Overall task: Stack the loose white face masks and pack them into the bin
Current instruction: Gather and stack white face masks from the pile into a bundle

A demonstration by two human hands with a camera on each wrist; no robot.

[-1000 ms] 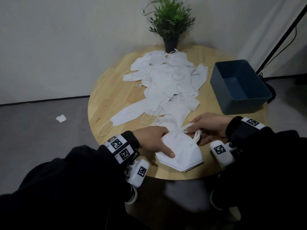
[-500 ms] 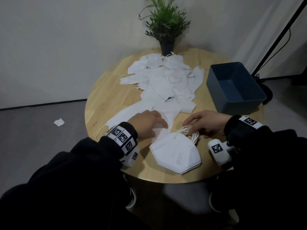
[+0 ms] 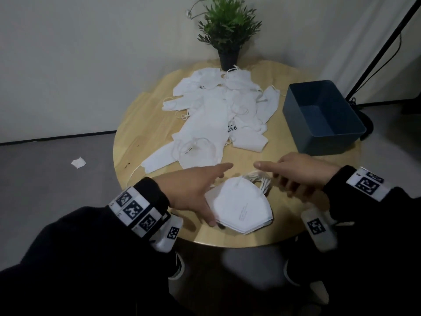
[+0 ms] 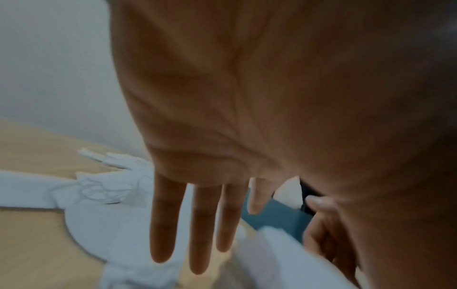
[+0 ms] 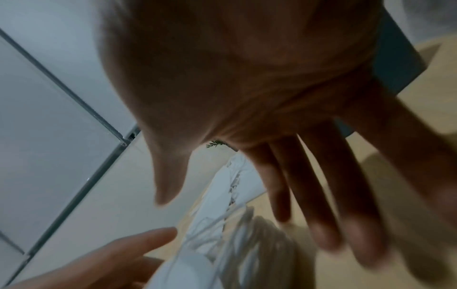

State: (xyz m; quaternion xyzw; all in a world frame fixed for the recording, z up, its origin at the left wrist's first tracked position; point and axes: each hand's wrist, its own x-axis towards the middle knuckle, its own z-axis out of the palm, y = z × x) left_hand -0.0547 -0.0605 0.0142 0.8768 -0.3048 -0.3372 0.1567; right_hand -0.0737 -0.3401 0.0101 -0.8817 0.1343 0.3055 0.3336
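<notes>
A neat stack of white face masks (image 3: 241,208) lies near the front edge of the round wooden table (image 3: 141,119), its ear loops (image 3: 259,181) bunched at the right end. My left hand (image 3: 200,188) is open at the stack's left side, thumb along the edge and straight fingers (image 4: 168,224) stretched past it. My right hand (image 3: 296,174) hovers open over the loops (image 5: 247,244), its fingers (image 5: 321,195) straight. Several loose masks (image 3: 216,115) sprawl across the table's middle. The dark blue bin (image 3: 319,117) stands at the right with no masks in it.
A potted plant (image 3: 227,26) stands at the table's far edge against the wall. A dark stand pole (image 3: 387,44) leans at the right behind the bin. A scrap of white paper (image 3: 78,162) lies on the grey floor at the left.
My left hand has come back from the loose masks to the stack's left edge. My right hand has lifted off the ear loops and straightened its fingers.
</notes>
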